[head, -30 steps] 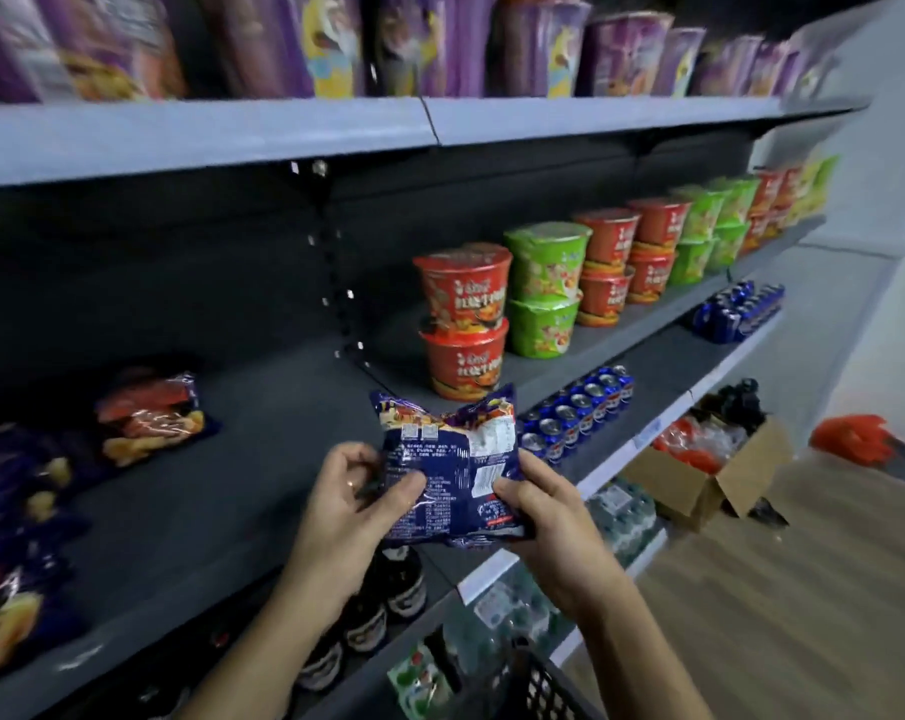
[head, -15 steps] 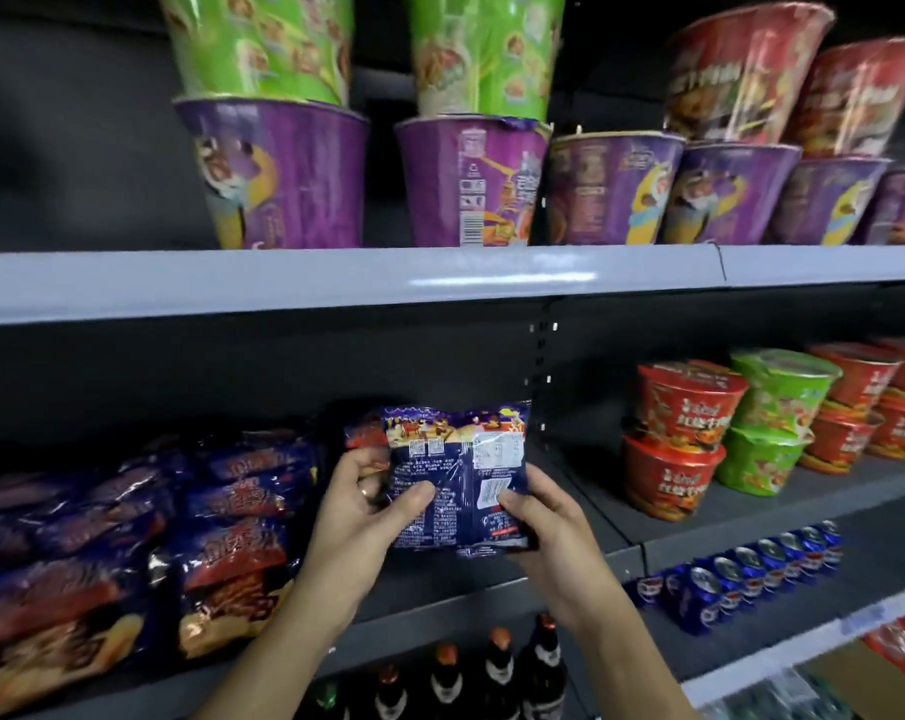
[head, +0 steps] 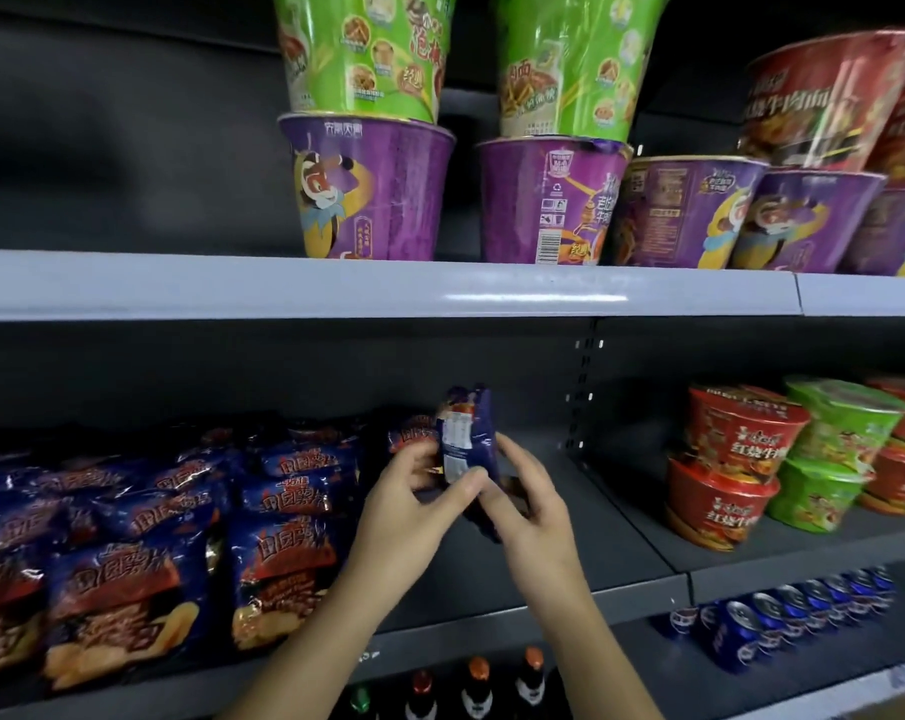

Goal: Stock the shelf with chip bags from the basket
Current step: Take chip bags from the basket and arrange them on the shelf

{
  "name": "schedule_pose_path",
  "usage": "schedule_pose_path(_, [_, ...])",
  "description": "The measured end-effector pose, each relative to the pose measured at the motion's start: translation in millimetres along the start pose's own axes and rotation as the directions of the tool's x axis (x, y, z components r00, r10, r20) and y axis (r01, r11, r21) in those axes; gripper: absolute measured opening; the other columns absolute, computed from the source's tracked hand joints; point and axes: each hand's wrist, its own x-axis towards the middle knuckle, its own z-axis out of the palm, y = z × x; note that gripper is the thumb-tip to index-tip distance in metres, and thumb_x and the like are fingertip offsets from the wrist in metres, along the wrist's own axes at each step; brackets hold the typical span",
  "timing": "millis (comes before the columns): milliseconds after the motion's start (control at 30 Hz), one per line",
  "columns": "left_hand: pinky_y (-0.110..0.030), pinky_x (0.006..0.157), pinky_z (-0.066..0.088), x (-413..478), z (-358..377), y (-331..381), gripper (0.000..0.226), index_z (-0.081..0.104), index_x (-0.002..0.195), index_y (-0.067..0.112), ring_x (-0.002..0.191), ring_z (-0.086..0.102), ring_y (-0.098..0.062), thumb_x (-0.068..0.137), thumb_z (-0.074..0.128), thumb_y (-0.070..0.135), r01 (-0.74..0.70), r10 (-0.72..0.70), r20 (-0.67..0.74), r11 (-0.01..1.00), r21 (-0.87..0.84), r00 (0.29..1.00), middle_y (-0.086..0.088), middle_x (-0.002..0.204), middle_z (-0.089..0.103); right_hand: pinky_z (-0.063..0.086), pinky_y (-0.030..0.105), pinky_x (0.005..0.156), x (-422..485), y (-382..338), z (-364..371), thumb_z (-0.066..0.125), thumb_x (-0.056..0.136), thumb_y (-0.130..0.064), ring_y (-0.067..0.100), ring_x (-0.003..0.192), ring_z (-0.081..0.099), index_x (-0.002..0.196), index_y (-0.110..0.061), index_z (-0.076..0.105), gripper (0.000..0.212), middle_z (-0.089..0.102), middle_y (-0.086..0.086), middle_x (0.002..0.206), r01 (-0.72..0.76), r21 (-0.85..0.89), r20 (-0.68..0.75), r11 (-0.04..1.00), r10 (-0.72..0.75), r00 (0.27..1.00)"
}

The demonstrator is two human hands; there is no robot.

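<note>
A: What were the hands doing?

B: Both gripped one chip bag (head: 466,439). The left hand (head: 403,517) pinched it between thumb and fingers, and the right hand (head: 533,517) curled round its other side. The bag stood upright and edge-on, so only a strip of back label showed and the front was hidden.

A: Where was it?

B: Over the middle shelf (head: 569,537), just right of the stocked bags (head: 278,579). I couldn't tell whether its bottom touched the shelf, because the hands covered it.

A: How many bags were stocked?

B: Three fronts were plain in the front row, the leftmost cut by the frame. Those behind were dark and blurred — no fair count.

A: Any room?

B: A bare stretch of shelf ran from the bags to the stacked bowls on the right. There were two red bowls (head: 725,459) one on the other and two green bowls (head: 829,449) likewise. More beyond them were cut off.

A: Above?

B: The upper shelf (head: 388,285) carried five purple cups (head: 367,189), the last cropped at the right edge. Two green cups (head: 362,49) sat on the first two, tops out of frame. Two red cups (head: 829,90) sat farther right, one mostly cut off.

A: Below?

B: Four bottles (head: 476,683) showed only their caps by the forearms. A row of blue cans (head: 772,621) stood to the right — too blurred to count.
</note>
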Motion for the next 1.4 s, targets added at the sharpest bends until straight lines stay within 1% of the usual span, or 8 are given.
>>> schedule_pose_path(100, [-0.016, 0.078, 0.052, 4, -3, 5, 0.027, 0.068, 0.109, 0.028, 0.092, 0.07, 0.002, 0.084, 0.076, 0.032, 0.05, -0.04, 0.075, 0.988, -0.143, 0.996, 0.017, 0.1, 0.075, 0.049, 0.027, 0.1, -6, 4, 4, 0.062, 0.1, -0.023, -0.003, 0.125, 0.054, 0.122, -0.051, 0.068, 0.036, 0.048, -0.023, 0.145, 0.067, -0.099, 0.054, 0.993, -0.062, 0.997])
schedule_pose_path(200, [-0.014, 0.071, 0.053, 8, -4, 4, 0.026, 0.069, 0.11, 0.021, 0.09, 0.073, -0.005, 0.085, 0.076, 0.015, 0.106, -0.085, 0.092, 0.961, -0.255, 0.992, 0.009, 0.098, 0.077, 0.046, 0.021, 0.101, -8, 5, 6, 0.06, 0.1, -0.014, 0.0, 0.131, 0.052, 0.123, -0.041, 0.071, 0.038, 0.058, -0.015, 0.141, 0.11, -0.068, 0.06, 0.992, -0.106, 0.993])
schedule_pose_path(300, [-0.026, 0.077, 0.056, 13, -8, -4, 0.027, 0.07, 0.111, 0.016, 0.093, 0.074, -0.017, 0.086, 0.074, 0.008, 0.132, -0.119, 0.062, 0.952, -0.275, 0.991, -0.002, 0.101, 0.078, 0.05, 0.019, 0.093, -7, 6, 2, 0.06, 0.099, -0.004, 0.008, 0.117, 0.064, 0.118, -0.029, 0.073, 0.034, 0.07, -0.007, 0.123, 0.086, -0.03, -0.067, 0.996, -0.088, 0.994])
schedule_pose_path(433, [-0.035, 0.083, 0.057, 14, -15, -11, 0.031, 0.068, 0.116, 0.012, 0.096, 0.074, -0.024, 0.086, 0.073, 0.009, 0.155, -0.134, 0.089, 0.942, -0.298, 0.987, -0.006, 0.104, 0.077, 0.051, 0.018, 0.088, 2, 10, -7, 0.067, 0.096, -0.017, 0.006, 0.109, 0.064, 0.119, -0.034, 0.067, 0.029, 0.067, -0.009, 0.121, -0.035, -0.099, -0.232, 0.994, 0.011, 0.973])
schedule_pose_path(500, [-0.035, 0.086, 0.057, 12, -15, -13, 0.034, 0.066, 0.119, 0.014, 0.098, 0.073, -0.022, 0.086, 0.072, 0.01, 0.146, -0.12, 0.11, 0.95, -0.277, 0.987, -0.004, 0.106, 0.076, 0.051, 0.016, 0.087, 5, 11, -11, 0.068, 0.096, -0.022, 0.001, 0.108, 0.064, 0.127, -0.03, 0.062, 0.033, 0.067, -0.011, 0.121, -0.112, -0.073, -0.189, 0.991, 0.097, 0.977])
schedule_pose_path(767, [-0.021, 0.076, 0.055, 10, -8, -36, 0.027, 0.064, 0.11, 0.023, 0.089, 0.073, -0.007, 0.087, 0.075, 0.018, 0.239, -0.23, 0.075, 0.962, -0.132, 0.97, 0.006, 0.102, 0.075, 0.056, 0.046, 0.097, 12, 42, -8, 0.069, 0.094, -0.012, 0.018, 0.103, 0.071, 0.119, -0.022, 0.068, 0.027, 0.075, 0.0, 0.107, -0.228, -0.045, -0.233, 0.973, 0.212, 0.949])
schedule_pose_path(1000, [-0.043, 0.095, 0.055, 16, -1, -68, 0.024, 0.061, 0.103, 0.032, 0.099, 0.07, -0.014, 0.086, 0.075, 0.022, 0.249, -0.251, -0.031, 0.967, -0.054, 0.968, 0.006, 0.107, 0.072, 0.056, 0.044, 0.097, 29, 72, 2, 0.068, 0.094, -0.011, 0.017, 0.102, 0.071, 0.122, -0.018, 0.067, 0.029, 0.075, -0.001, 0.108, -0.287, -0.045, -0.269, 0.957, 0.265, 0.926])
schedule_pose_path(1400, [-0.023, 0.088, 0.034, 49, 9, -111, 0.061, 0.038, 0.147, 0.018, 0.095, 0.051, -0.002, 0.093, 0.065, 0.023, 0.327, -0.329, -0.107, 0.944, -0.038, 0.938, 0.016, 0.111, 0.051, 0.053, 0.029, 0.087, 76, 121, 37, 0.062, 0.097, -0.007, 0.01, 0.098, 0.068, 0.105, -0.032, 0.063, 0.026, 0.072, -0.007, 0.103, -0.364, -0.087, -0.225, 0.927, 0.337, 0.914])
